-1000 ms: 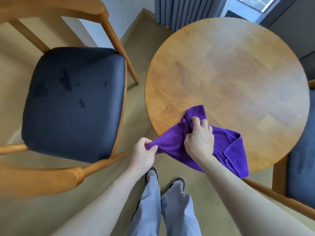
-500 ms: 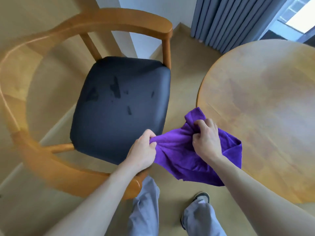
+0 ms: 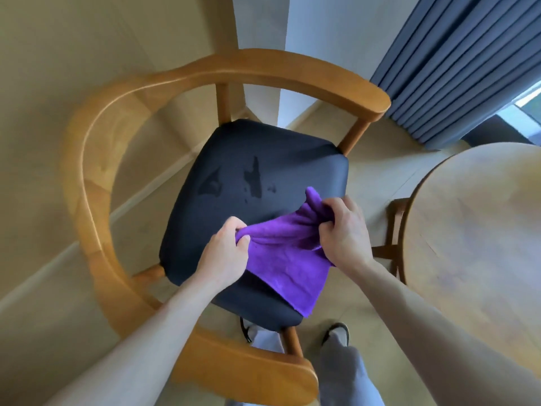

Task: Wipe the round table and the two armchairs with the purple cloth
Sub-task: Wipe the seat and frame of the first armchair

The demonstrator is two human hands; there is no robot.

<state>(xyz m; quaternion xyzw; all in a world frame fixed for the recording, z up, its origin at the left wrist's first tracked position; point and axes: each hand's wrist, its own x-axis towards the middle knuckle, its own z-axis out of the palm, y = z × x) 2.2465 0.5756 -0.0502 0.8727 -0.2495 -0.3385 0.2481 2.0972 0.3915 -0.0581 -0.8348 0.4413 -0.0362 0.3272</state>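
The purple cloth (image 3: 284, 259) is stretched between both hands above the front of an armchair's dark seat (image 3: 251, 183). My left hand (image 3: 227, 253) grips its left end and my right hand (image 3: 344, 230) bunches its upper right part; a loose corner hangs over the seat's front edge. The armchair has a curved wooden back and armrest (image 3: 87, 159). Dark wet-looking patches mark the seat's middle. The round wooden table (image 3: 480, 230) is at the right, partly out of frame. Only one armchair shows.
Grey curtains (image 3: 456, 68) hang at the upper right beside a window. A beige wall and floor lie behind and left of the chair. My legs and shoes (image 3: 336, 335) stand on the floor between chair and table.
The cloth has left the table and moved left over the armchair seat, still held in both hands. The view has swung left, centring the chair and pushing the table to the right edge.
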